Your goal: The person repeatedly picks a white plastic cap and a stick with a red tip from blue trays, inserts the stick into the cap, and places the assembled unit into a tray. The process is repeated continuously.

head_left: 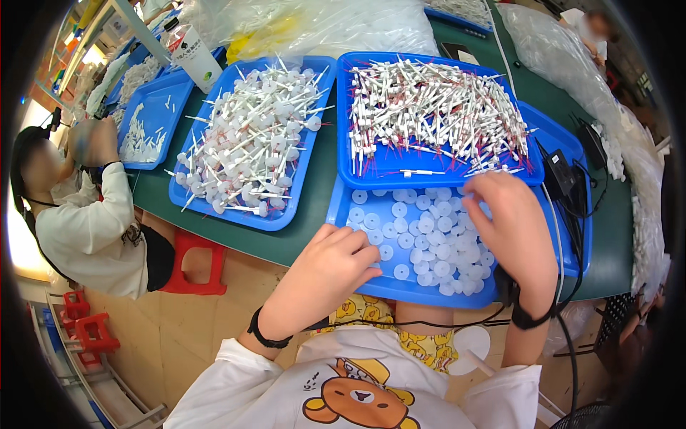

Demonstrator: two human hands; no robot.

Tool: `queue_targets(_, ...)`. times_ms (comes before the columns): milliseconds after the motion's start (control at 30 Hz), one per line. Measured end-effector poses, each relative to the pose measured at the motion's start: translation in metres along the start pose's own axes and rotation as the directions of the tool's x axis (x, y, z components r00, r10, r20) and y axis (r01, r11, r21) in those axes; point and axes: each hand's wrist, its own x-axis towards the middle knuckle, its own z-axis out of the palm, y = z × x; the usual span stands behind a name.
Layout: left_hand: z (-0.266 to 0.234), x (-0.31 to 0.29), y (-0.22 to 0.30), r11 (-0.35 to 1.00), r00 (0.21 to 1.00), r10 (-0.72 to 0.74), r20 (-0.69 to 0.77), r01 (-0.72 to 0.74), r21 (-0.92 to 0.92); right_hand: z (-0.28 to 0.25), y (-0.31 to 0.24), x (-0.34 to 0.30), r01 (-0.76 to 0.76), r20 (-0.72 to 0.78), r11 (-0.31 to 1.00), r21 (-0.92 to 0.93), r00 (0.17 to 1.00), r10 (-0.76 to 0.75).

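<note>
My left hand (325,268) is over the left rim of the lower blue tray (339,204), its fingers curled in; anything inside them is hidden. Translucent white plastic discs (439,247), each with a small hole, lie spread in that tray. My right hand (511,222) reaches across it to the near rim of the upper blue tray (429,175), fingers bent, thumb apart from the index finger, nothing visible between them. Heaped in the upper tray are thin white sticks with red wires (436,107); a few lie right by my right fingers.
Left of these, another blue tray (275,222) holds white sticks fitted with discs (250,136). A bottle (193,57) stands behind it. At the left a person (93,207) works by a further tray (164,107). Black adapters and cables (564,179) lie at the right, beside plastic sheeting (572,64).
</note>
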Motion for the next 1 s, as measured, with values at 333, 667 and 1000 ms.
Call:
queue_targets(333, 0.008, 0.003, 0.009, 0.911, 0.973, -0.168, -0.159, 0.092, -0.403, 0.024, 0.016, 0.07, 0.054, 0.102, 0.971, 0.231, 0.992, -0.079)
queue_targets(667, 0.008, 0.006, 0.004, 0.539, 0.938, -0.34, -0.073, 0.131, -0.832, 0.039, 0.01, 0.075, 0.237, 0.04, 0.971, 0.032, 0.97, -0.238)
queue_targets(1000, 0.004, 0.002, 0.006, 0.041, 0.95, -0.309, 0.037, 0.052, -0.998, -0.011, -0.031, 0.012, 0.243, -0.317, 0.95, 0.198, 0.933, -0.172)
